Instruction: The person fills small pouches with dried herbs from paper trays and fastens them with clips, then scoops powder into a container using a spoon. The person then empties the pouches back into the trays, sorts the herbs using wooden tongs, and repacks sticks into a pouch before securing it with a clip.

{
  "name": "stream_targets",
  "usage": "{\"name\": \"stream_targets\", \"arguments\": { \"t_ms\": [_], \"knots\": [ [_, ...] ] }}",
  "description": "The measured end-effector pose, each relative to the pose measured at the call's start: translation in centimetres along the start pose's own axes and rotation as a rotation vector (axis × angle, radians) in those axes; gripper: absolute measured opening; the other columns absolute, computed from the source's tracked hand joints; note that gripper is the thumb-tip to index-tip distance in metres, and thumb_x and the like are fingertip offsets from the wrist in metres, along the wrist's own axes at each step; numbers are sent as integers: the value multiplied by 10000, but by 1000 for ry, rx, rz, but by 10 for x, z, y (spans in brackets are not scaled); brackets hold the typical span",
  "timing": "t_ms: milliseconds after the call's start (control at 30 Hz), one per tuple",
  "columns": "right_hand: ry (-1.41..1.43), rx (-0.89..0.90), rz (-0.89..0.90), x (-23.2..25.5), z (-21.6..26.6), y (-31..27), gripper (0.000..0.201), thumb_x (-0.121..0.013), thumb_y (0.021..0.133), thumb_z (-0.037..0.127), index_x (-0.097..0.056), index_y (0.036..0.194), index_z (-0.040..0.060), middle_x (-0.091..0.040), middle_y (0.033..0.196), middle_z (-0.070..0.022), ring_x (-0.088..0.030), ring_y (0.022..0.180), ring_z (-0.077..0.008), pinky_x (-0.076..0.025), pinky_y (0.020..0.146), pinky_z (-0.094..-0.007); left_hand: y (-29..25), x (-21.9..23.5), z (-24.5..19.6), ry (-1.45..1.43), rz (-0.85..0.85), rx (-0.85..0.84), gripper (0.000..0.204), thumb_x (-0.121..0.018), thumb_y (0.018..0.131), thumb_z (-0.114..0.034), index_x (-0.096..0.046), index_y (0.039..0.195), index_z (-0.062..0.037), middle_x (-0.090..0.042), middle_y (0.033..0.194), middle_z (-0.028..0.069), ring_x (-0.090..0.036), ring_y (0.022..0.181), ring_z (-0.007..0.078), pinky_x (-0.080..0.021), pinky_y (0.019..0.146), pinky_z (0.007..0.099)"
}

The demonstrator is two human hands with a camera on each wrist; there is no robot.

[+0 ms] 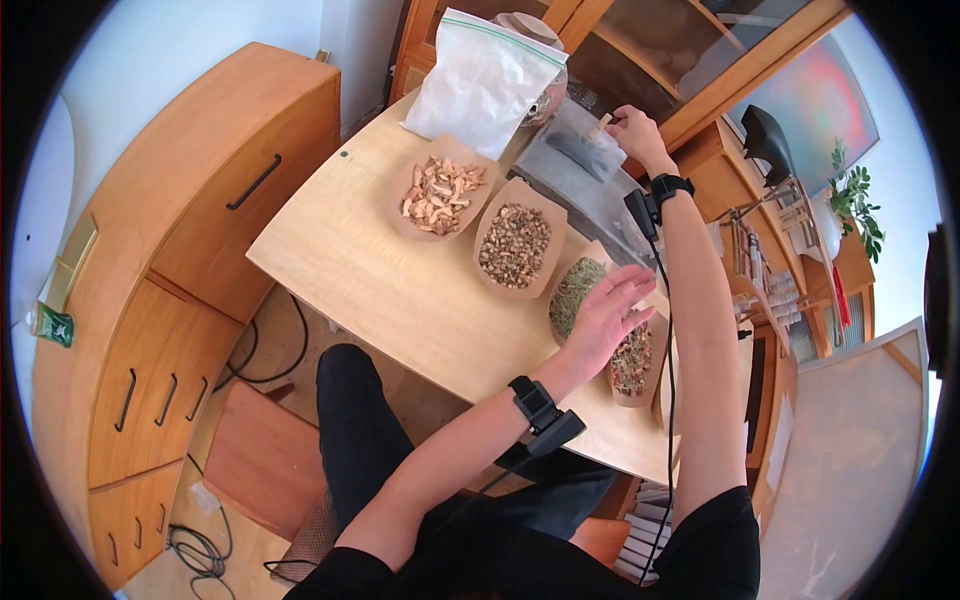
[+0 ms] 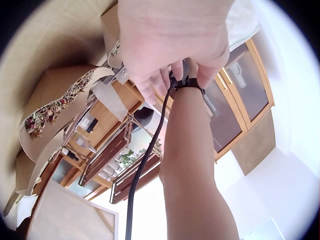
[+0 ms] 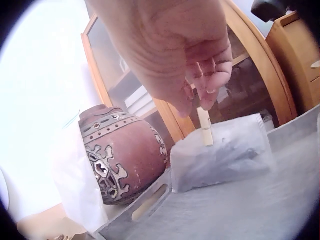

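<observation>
My right hand point(image 1: 637, 137) pinches the end of a wooden clothespin point(image 3: 204, 127) between thumb and fingertips. Clipped by that peg, a translucent plastic bag point(image 3: 227, 152) with dark contents stands over the grey tray point(image 3: 220, 212). My left hand point(image 1: 607, 318), fingers loosely extended and holding nothing, hovers over two paper trays at the table's right. One holds green dried herb point(image 1: 572, 296), partly hidden by the hand; the other holds a mix of red and green dried petals point(image 1: 632, 362). Further left stand paper trays of brown chopped pieces point(image 1: 514, 246) and pale slices point(image 1: 438, 197).
A large white zip bag point(image 1: 480, 85) stands at the table's back edge, in front of a reddish patterned pot point(image 3: 132, 155). Behind the grey tray rises a glass-fronted wooden cabinet point(image 1: 640, 60). A black cable point(image 1: 671, 400) hangs from my right wrist camera.
</observation>
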State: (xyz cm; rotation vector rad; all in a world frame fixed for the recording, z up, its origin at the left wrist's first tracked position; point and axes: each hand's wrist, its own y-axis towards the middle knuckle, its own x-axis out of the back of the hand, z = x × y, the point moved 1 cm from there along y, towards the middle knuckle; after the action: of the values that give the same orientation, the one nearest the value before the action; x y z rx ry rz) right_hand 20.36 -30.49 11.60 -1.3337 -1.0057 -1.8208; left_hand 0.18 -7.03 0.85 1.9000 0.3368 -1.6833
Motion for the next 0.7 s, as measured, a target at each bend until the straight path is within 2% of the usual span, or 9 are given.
{"name": "stream_targets", "arguments": {
  "t_ms": [133,200,233,367,433,467,567,600,700],
  "knots": [
    [57,56,0,19,2,-22,377,-712,824,268,-661,1141,71,-697,1067,-146,-653,1047,-304,-508,896,-398,1,-2,-2,6,-5,-7,393,-552,983,-196,-454,1337,-58,-484,1406,116,-466,1307,220,-417,1077,426],
    [100,185,10,33,5,-38,368,-706,827,251,-657,1130,49,-698,1049,-162,-659,1017,-313,-512,886,-393,1,-3,-3,22,-28,-20,397,-549,979,-201,-449,1332,-50,-490,1401,125,-479,1297,235,-414,1078,435],
    [96,175,6,41,5,-48,368,-706,827,251,-657,1130,49,-698,1049,-162,-659,1017,-313,-512,886,-393,1,-4,-4,19,-24,-10,397,-549,979,-201,-449,1332,-50,-490,1401,125,-479,1297,235,-414,1078,435],
    [134,279,41,69,7,-106,319,-694,845,222,-659,1094,24,-703,1006,-174,-678,942,-322,-525,842,-386,0,-6,-6,50,-32,-15,393,-539,972,-189,-450,1327,-45,-494,1403,127,-486,1292,240,-411,1077,435],
    [96,322,109,88,9,-144,287,-669,876,160,-638,1120,11,-707,974,-143,-686,823,-215,-549,689,-323,-1,-7,-8,69,-33,-23,396,-530,970,-205,-453,1323,-43,-498,1399,124,-486,1292,238,-404,1078,433],
    [63,372,92,96,7,-165,274,-660,875,170,-641,1096,9,-707,957,-153,-689,846,-249,-544,730,-348,-1,-5,-8,76,-26,-31,396,-527,967,-228,-464,1314,-47,-504,1393,124,-481,1297,236,-396,1082,429],
    [0,357,116,118,-3,-221,276,-656,869,177,-645,1087,7,-701,955,-165,-689,861,-283,-535,772,-366,-1,-5,-11,61,-19,-40,393,-530,966,-242,-473,1308,-56,-504,1391,121,-474,1302,238,-387,1091,428],
    [-45,288,164,129,-1,-242,267,-652,868,170,-647,1078,6,-697,951,-167,-685,856,-288,-526,772,-363,0,-6,-11,45,-43,-38,380,-524,969,-242,-487,1297,-53,-502,1392,127,-469,1306,246,-373,1110,434],
    [5,234,184,142,-29,-290,269,-657,868,181,-653,1078,11,-698,951,-161,-672,848,-279,-516,772,-358,1,-4,-13,12,-58,-39,373,-513,973,-240,-494,1288,-40,-502,1388,138,-464,1310,258,-357,1129,446]
  ]
}}
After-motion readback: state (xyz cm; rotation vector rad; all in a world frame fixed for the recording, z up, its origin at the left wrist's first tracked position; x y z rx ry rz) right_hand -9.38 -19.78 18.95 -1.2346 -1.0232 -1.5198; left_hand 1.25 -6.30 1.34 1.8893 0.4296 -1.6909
